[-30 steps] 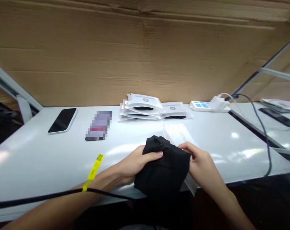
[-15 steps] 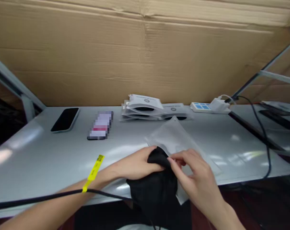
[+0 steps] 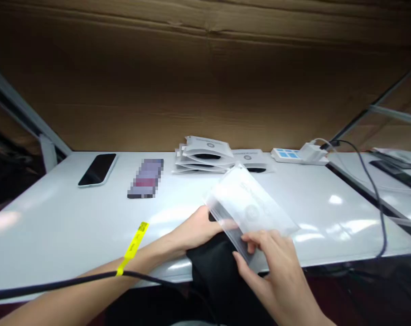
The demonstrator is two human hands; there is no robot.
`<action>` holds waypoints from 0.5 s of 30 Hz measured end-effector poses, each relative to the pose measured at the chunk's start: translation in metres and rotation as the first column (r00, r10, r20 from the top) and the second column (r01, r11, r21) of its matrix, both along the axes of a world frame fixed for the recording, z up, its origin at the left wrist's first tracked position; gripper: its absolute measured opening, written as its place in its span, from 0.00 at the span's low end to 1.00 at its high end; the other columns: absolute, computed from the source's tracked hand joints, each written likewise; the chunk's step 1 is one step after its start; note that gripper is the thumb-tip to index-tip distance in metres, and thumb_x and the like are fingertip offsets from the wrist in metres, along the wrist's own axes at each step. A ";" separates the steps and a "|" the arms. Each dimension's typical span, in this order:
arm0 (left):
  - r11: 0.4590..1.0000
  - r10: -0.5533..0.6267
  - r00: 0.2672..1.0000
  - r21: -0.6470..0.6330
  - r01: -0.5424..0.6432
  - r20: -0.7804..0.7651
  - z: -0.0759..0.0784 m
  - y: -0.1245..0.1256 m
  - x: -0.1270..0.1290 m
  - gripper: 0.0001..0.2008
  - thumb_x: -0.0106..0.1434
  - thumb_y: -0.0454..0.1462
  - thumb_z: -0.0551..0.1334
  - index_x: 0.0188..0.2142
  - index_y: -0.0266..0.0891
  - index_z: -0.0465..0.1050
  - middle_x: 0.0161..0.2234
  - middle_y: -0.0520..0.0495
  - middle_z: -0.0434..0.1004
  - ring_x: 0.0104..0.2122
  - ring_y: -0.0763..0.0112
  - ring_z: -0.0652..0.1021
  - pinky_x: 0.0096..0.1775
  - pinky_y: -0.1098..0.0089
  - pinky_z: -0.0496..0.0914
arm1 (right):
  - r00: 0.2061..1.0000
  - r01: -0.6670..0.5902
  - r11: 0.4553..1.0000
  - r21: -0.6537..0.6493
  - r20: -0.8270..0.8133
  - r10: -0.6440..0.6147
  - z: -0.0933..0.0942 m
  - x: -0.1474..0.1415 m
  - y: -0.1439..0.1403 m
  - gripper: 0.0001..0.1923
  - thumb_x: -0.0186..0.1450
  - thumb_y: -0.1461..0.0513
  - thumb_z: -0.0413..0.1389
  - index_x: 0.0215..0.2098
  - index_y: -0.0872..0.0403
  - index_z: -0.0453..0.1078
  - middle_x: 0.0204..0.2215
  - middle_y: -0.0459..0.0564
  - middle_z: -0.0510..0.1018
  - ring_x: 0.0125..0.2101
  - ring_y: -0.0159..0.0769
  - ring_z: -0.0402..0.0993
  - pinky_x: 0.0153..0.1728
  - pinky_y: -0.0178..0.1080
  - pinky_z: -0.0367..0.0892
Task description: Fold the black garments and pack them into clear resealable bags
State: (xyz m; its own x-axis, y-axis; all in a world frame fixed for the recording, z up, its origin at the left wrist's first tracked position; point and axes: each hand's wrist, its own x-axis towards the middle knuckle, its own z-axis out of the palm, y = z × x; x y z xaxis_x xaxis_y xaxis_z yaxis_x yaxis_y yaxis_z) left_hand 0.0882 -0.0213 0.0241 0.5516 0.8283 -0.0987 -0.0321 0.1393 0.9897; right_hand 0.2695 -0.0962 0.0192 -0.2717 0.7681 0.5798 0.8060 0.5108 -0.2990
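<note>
At the table's front edge, my left hand point(image 3: 196, 228) is closed on a piece of black cloth point(image 3: 212, 262), which hangs down over the edge. Its thumb shows through a frosted, translucent zip bag point(image 3: 251, 199) with faint grey print. My right hand point(image 3: 276, 267) pinches the lower left edge of that bag between thumb and fingers. The bag lies tilted over part of the cloth and over my left fingertips, so those are partly hidden.
Several packed frosted bags point(image 3: 208, 156) with dark contents are piled at the back. Two phones, one dark point(image 3: 98, 170) and one blurred out point(image 3: 146, 179), lie left. A power strip point(image 3: 287, 155) with a charger stands back right. A black cable point(image 3: 72, 278) crosses my left forearm.
My right hand has let go of the black cloth and taken the edge of the frosted bag. The bag has lifted over the cloth and my left fingers. My left hand still holds the cloth.
</note>
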 end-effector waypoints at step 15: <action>0.874 0.219 0.958 -0.474 -0.107 0.186 -0.002 -0.007 0.012 0.17 0.61 0.47 0.65 0.42 0.37 0.77 0.38 0.43 0.81 0.42 0.59 0.79 0.48 0.61 0.72 | 0.999 -0.007 1.000 0.027 -0.046 0.008 -0.010 -0.007 0.001 0.08 0.60 0.70 0.55 0.27 0.51 0.65 0.22 0.40 0.74 0.27 0.33 0.69 0.35 0.38 0.54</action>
